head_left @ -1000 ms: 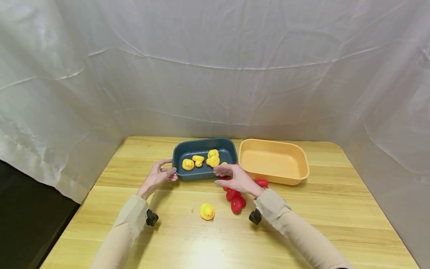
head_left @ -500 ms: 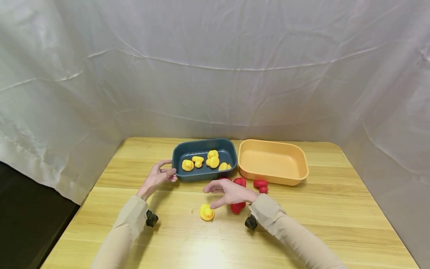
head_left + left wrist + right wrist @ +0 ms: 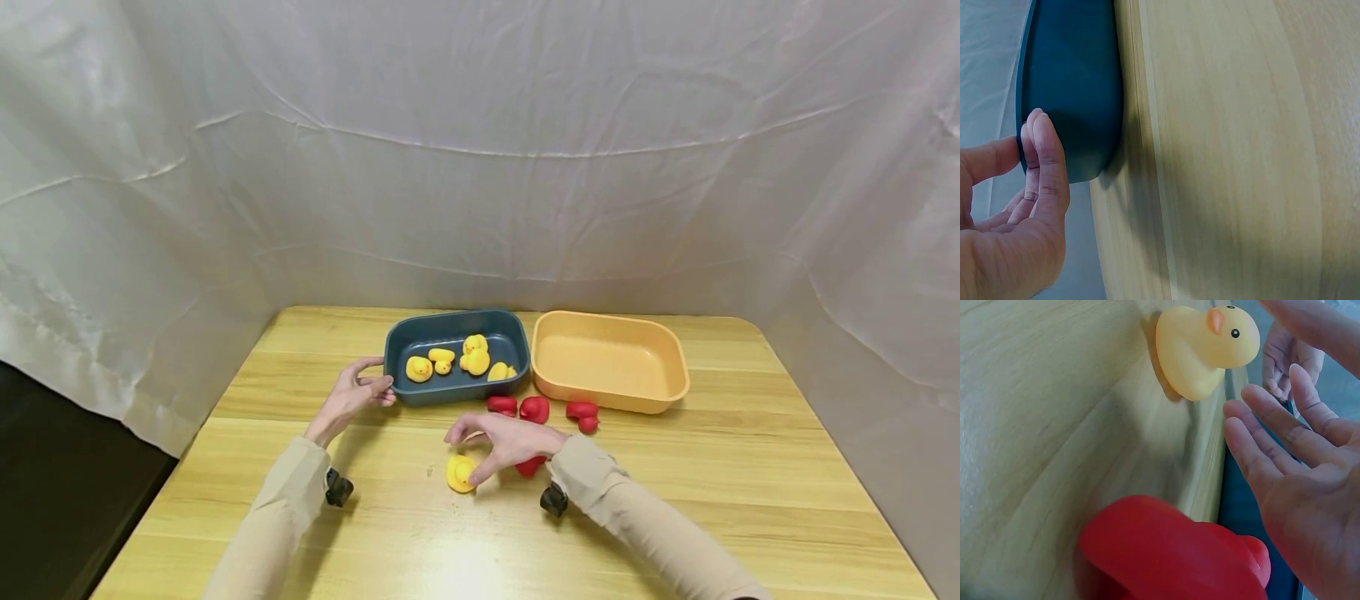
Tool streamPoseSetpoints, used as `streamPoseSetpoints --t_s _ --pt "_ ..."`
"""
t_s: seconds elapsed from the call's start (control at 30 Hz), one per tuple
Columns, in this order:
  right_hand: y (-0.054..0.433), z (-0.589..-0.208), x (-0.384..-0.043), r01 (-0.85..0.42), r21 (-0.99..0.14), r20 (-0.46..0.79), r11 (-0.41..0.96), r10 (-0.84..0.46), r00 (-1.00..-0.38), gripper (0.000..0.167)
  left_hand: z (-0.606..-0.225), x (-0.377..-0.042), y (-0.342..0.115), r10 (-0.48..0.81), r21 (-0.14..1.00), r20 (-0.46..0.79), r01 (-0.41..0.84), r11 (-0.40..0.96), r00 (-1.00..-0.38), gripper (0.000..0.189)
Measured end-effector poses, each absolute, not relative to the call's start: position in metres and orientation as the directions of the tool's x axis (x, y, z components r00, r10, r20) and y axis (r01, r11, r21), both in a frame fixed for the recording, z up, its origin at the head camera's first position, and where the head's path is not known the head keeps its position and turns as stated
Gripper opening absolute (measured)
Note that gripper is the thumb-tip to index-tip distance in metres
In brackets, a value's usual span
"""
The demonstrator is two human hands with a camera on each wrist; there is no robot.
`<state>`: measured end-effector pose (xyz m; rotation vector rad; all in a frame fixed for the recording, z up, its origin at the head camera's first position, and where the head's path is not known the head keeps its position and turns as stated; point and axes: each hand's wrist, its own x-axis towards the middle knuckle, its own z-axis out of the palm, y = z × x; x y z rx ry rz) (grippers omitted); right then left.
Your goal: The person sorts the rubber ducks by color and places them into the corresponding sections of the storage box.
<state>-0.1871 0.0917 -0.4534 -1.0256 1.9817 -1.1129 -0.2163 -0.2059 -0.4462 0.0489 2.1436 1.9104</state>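
Observation:
At the left end of the dark blue bin (image 3: 461,393), my left hand (image 3: 351,402) pinches the corner. In the left wrist view the thumb lies at the bin's rim and the fingers (image 3: 1047,156) press its outer wall. Several yellow rubber ducks (image 3: 420,368) lie inside that bin. My right hand (image 3: 510,440) hovers, fingers spread and loosely bent, over a lone yellow rubber duck (image 3: 459,473) on the table. The right wrist view shows this duck (image 3: 1194,353) upright, with a gap to the fingers (image 3: 1266,419). Beneath the right hand, red rubber ducks (image 3: 534,408) are partly hidden.
An orange bin (image 3: 611,398) with nothing in it stands right of the blue one. Another red duck (image 3: 583,414) lies in front of it. The wooden table (image 3: 712,483) is bordered by a grey curtain (image 3: 480,208) behind and at the sides.
My right hand has moved from the blue bin's front edge toward me, to the lone yellow duck, uncovering a duck in the bin and some red ducks. The left hand has stayed put.

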Motion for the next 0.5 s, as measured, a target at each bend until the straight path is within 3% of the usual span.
streamPoseSetpoints --t_s 0.5 --pt "0.0848 -0.4592 -0.1863 -0.439 -0.825 -0.130 0.356 -0.875 -0.466 0.059 -0.4476 -0.2168 -0.2060 0.188 0.977 -0.181 -0.155 0.144 -0.965 0.058"
